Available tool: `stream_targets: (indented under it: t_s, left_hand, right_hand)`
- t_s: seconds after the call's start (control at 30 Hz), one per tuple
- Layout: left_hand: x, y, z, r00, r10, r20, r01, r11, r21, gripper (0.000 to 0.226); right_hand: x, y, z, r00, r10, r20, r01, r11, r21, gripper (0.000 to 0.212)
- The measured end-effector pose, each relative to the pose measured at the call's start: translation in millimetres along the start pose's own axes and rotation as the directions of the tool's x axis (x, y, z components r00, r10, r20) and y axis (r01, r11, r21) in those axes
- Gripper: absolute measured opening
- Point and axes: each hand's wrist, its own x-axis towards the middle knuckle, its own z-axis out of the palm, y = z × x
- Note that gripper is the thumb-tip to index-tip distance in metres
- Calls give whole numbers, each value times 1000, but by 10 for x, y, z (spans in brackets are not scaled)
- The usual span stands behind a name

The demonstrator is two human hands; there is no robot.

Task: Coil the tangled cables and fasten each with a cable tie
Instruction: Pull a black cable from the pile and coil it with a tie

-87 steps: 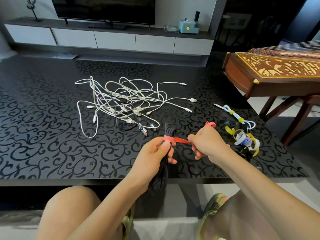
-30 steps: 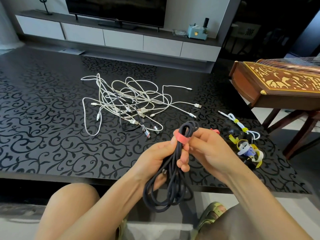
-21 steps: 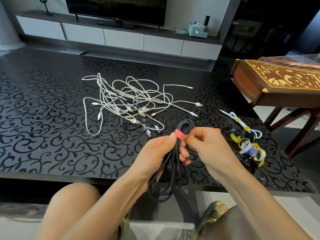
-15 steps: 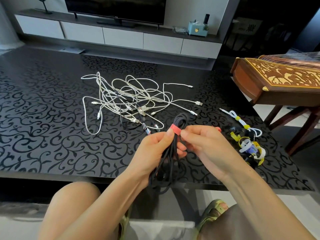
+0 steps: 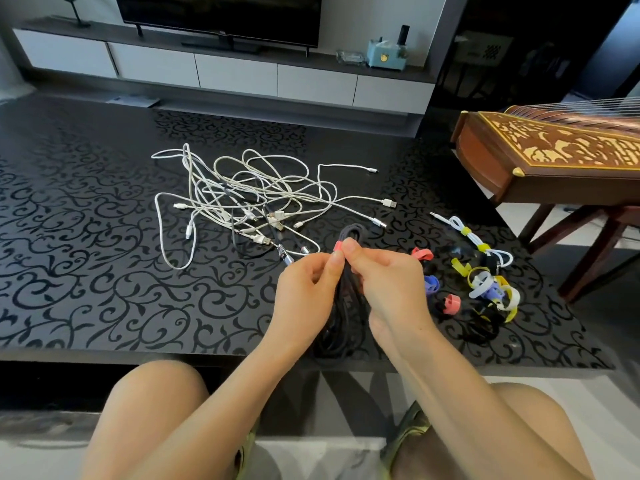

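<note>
Black cable coil (image 5: 341,327): gathered into a long bundle and held upright above the near edge of the table (image 5: 86,271), right of centre. Its top loop rises above both hands; its lower loops hang down to the near edge.

Red cable tie (image 5: 338,244): wrapped around the bundle just below the top loop.

Left hand (image 5: 308,289): fingers curled, thumb and forefinger pressed together on the bundle directly below the tie. The other fingers are folded behind; whether they touch the cable cannot be told.

Right hand (image 5: 388,289): thumb and forefinger pinch the tie from the right side. The other fingers are curled in against the bundle lower down.

White cables (image 5: 249,199): a loose tangle lying flat at the middle of the table, beyond the hands, with several plug ends trailing toward the right edge. One dark cable runs through the tangle.

Tied white cable (image 5: 474,240): lies near the right edge, bound with yellow ties.

Spare cable ties (image 5: 485,289): a small heap of yellow, white, purple, pink and black strips near the near right corner, just right of the right hand.

Beyond the right edge stands a wooden stringed instrument (image 5: 554,157) on legs. A television (image 5: 218,15) sits on a low cabinet (image 5: 235,74) past the far edge
</note>
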Motion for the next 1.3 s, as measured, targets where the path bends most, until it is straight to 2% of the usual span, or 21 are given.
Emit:
stream_targets:
  t_s: [0.13, 0.2, 0.23, 0.27, 0.33, 0.37, 0.43, 0.53, 0.7, 0.77, 0.83, 0.9, 0.93, 0.97, 1.0, 1.03, 1.07, 1.13, 1.2, 1.23, 1.3]
  left_hand:
    - [-13, -32, 87, 998, 59, -6, -59, 997, 55, 44]
    - [-68, -1, 126, 1000, -2, 22, 4, 998, -60, 38]
    - [-88, 12, 143, 994, -99, 54, 107, 977, -182, 37]
    - [-90, 19, 150, 968, -226, 110, 250, 912, -326, 35]
    - [-40, 6, 142, 883, -411, 226, 463, 687, -560, 32]
    - [-8, 7, 142, 858, -453, 242, 494, 599, -630, 30]
    - [32, 13, 168, 857, -473, 203, 463, 537, -705, 27]
    - [-15, 38, 243, 874, -444, 197, 440, 553, -708, 32]
    - [-63, 9, 289, 849, -489, 202, 516, 682, -519, 51]
    - [-70, 29, 299, 831, -502, 238, 554, 724, -411, 53]
    - [-66, 62, 266, 816, -492, 303, 574, 749, -331, 55]
    - [-27, 32, 177, 877, -407, 257, 456, 872, -177, 44]
    - [0, -14, 106, 953, -260, 154, 258, 966, 32, 35]
    - [28, -34, 31, 999, -8, 36, -5, 935, 356, 22]
    - [36, -49, -43, 971, 237, 31, -210, 787, 581, 15]
    - [14, -48, -51, 903, 407, 136, -389, 644, 658, 36]
    - [-25, -50, -24, 821, 491, 290, -551, 551, 627, 57]
    - [-104, -61, 98, 680, 501, 535, -733, 457, 504, 85]
    - [-172, -73, 210, 636, 405, 657, -766, 430, 477, 97]
    - [-174, -83, 223, 665, 339, 665, -732, 473, 490, 99]
    - [-151, -96, 183, 768, 150, 623, -544, 666, 510, 92]
  right_hand:
    - [-31, 27, -54, 990, -101, -99, 96, 994, -62, 18]
    - [-72, 63, -130, 977, -189, -98, 175, 976, -131, 10]
    - [-99, 83, -186, 968, -235, -85, 216, 958, -191, 10]
    - [-121, 117, -248, 962, -267, -54, 246, 937, -247, 11]
    - [-155, 185, -366, 966, -257, 24, 249, 905, -345, 20]
    - [-182, 211, -421, 976, -206, 67, 216, 908, -359, 29]
    - [-236, 247, -459, 983, -35, 180, 84, 958, -274, 43]
    - [-283, 316, -454, 952, 108, 286, -34, 967, -252, 54]
    - [-303, 310, -515, 936, 117, 331, -21, 960, -281, 5]
    - [-285, 285, -564, 915, 143, 377, -57, 972, -229, 12]
    - [-225, 229, -644, 885, 225, 407, -193, 974, -117, 22]
    - [-139, 163, -773, 839, 293, 458, -306, 951, -46, 21]
    - [-98, 126, -843, 818, 317, 480, -339, 940, -44, 20]
    - [-52, 96, -913, 802, 340, 491, -357, 932, -61, 20]
    - [0, 77, -970, 786, 366, 498, -365, 925, -104, 20]
    - [32, 56, -1010, 768, 395, 505, -363, 917, -165, 21]
    - [60, 39, -1023, 747, 424, 512, -346, 905, -246, 22]
    - [93, 26, -990, 697, 484, 529, -295, 866, -402, 21]
    - [107, 10, -922, 649, 526, 550, -266, 834, -484, 15]
    - [98, -26, -901, 620, 536, 574, -253, 828, -500, 13]
    - [79, -138, -914, 576, 525, 626, -268, 845, -463, 6]
